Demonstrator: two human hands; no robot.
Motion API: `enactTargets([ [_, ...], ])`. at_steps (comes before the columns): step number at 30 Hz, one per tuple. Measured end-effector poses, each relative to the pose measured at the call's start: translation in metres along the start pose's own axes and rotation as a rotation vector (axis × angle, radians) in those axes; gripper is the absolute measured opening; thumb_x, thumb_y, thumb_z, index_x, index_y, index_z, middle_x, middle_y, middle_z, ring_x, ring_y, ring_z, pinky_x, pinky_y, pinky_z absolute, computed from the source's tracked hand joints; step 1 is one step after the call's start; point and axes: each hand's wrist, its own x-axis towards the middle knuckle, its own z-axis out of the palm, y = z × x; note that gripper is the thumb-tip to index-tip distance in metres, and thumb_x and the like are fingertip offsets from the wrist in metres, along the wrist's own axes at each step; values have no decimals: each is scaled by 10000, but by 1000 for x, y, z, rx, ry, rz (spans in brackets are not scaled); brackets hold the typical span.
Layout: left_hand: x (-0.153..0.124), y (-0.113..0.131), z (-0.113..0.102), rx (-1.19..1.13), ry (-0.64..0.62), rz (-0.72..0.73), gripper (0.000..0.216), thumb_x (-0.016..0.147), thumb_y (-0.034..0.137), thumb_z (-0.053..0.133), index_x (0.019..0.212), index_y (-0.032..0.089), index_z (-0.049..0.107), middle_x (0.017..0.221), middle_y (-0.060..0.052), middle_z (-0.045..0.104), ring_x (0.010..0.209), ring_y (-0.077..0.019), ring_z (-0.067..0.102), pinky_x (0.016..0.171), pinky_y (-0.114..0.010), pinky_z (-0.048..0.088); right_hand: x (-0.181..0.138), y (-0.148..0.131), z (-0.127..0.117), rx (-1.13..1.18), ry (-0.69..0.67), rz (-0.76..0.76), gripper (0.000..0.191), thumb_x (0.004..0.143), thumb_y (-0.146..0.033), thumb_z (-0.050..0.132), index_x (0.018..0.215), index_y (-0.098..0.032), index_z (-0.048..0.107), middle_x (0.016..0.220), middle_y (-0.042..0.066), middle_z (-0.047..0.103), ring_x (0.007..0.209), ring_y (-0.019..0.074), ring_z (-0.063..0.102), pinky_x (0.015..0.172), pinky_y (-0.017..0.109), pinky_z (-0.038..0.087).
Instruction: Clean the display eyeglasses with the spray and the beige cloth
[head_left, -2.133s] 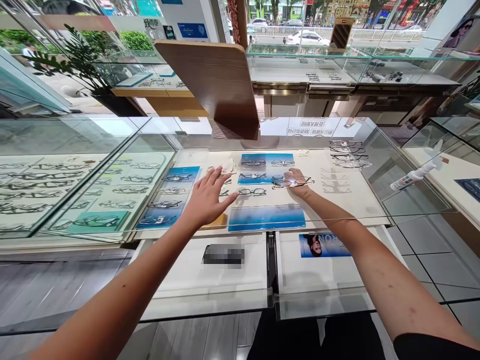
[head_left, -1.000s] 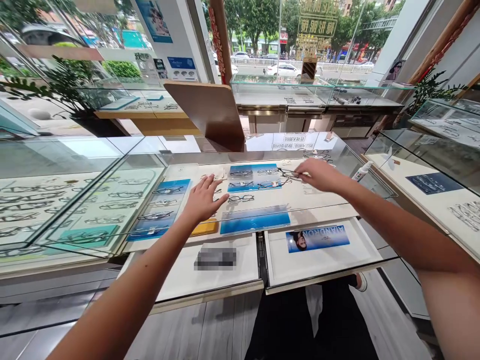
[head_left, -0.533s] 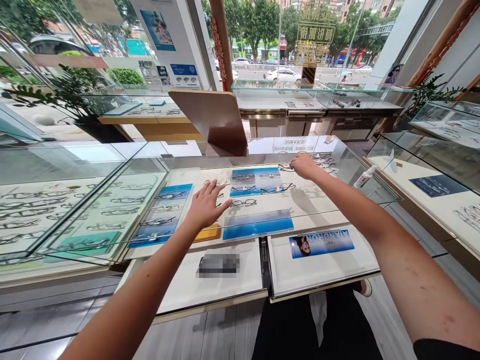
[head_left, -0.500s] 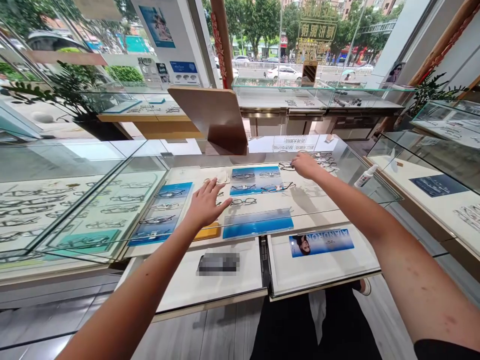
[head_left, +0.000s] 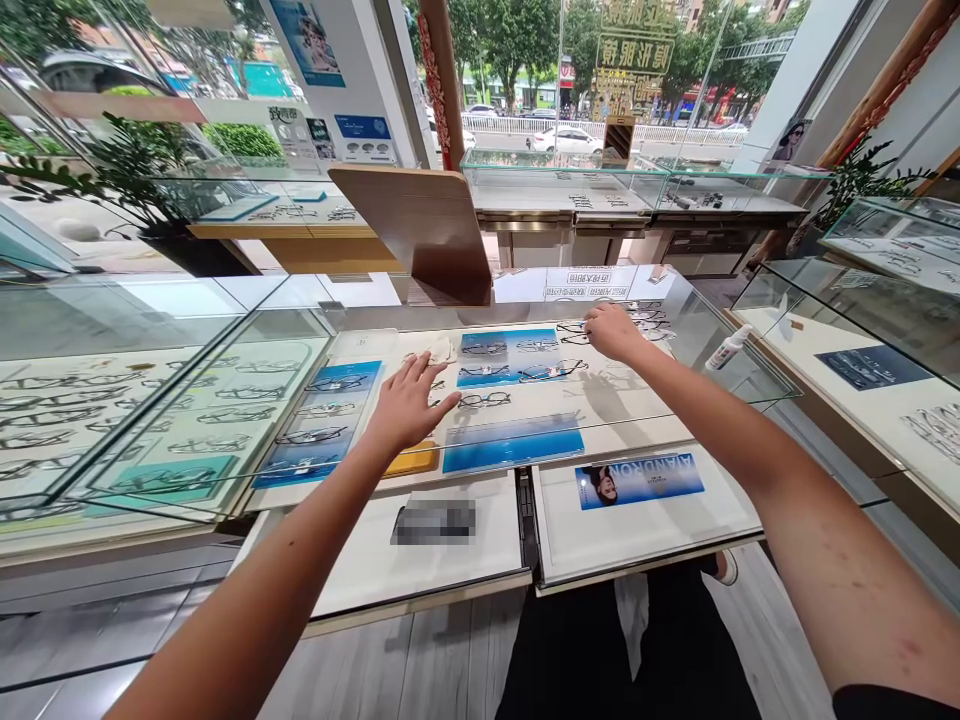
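Fingertips of the right hand (head_left: 613, 332) were masked by its knuckles; grip on the eyeglasses (head_left: 572, 329) there could not be told. Left hand (head_left: 407, 402) and wrist hid part of a yellow case (head_left: 414, 458). Dark object (head_left: 433, 522) in the left drawer was pixelated beyond identifying. Bottle (head_left: 727, 350) print was too small to read. Black sleeve (head_left: 892, 702) was cut by the frame's lower right.
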Motion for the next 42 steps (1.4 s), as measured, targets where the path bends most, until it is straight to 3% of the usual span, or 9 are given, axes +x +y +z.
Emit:
enactTargets([
  [8,1,-3,2,4,5,3,802,1057,721,390,1661,217,549,1852,-165,330,1741,-402,249,1353,-645,303,-1,-10,-3,43,-22,97,399,1033,-148,482,1106,-88,870,1372,240,766,1263,386,611,1057,510,446],
  [14,2,-5,4,31,-9,-2,803,1065,705,384,1669,200,540,1862,-153,308,1747,-392,235,1359,-637,299,-5,-14,-16,133,3,133,325,969,-153,583,1140,-104,855,1398,230,748,1272,415,613,1055,537,488],
  [19,2,-4,3,47,-4,-3,792,1070,699,379,1668,205,543,1860,-145,315,1744,-391,244,1357,-636,313,-21,-34,-34,293,93,34,296,993,-258,640,1207,-192,833,1524,146,692,1403,368,572,1167,509,474],
  [24,2,-4,3,46,-6,-5,779,1072,694,393,1665,212,544,1862,-142,312,1743,-393,246,1353,-640,320,-34,-66,-35,505,92,-154,154,954,-312,752,1004,-233,873,1479,132,720,1439,384,569,1229,589,418],
  [28,2,-4,3,50,-16,-9,772,1076,695,397,1673,225,532,1859,-141,320,1743,-393,248,1356,-639,316,-33,-79,-31,508,88,-103,141,975,-285,756,906,-232,867,1452,123,744,1429,381,579,1211,588,426],
  [35,1,-4,4,45,2,-6,759,1076,694,418,1663,229,545,1855,-138,332,1740,-394,257,1357,-638,319,-19,-78,-33,508,77,-47,156,989,-242,721,910,-212,851,1445,147,738,1420,403,578,1200,631,433],
  [38,1,-2,3,37,6,-9,753,1074,693,427,1658,235,552,1855,-130,334,1737,-393,267,1364,-634,312,-24,-87,-49,527,130,-31,135,985,-241,714,1030,-188,829,1471,177,711,1420,410,569,1206,623,425],
  [40,0,-2,3,33,6,-11,756,1073,690,430,1663,231,546,1858,-132,327,1736,-396,269,1361,-636,316,-40,-101,-67,607,176,-64,151,1004,-245,678,1076,-186,797,1406,164,735,1356,368,613,1168,553,462],
  [42,0,-1,3,30,10,-10,760,1072,689,431,1666,229,543,1860,-134,321,1735,-401,269,1357,-639,322,-66,-123,-85,743,102,-154,167,1048,-291,623,1053,-210,770,1253,113,783,1215,305,680,1027,450,523],
])
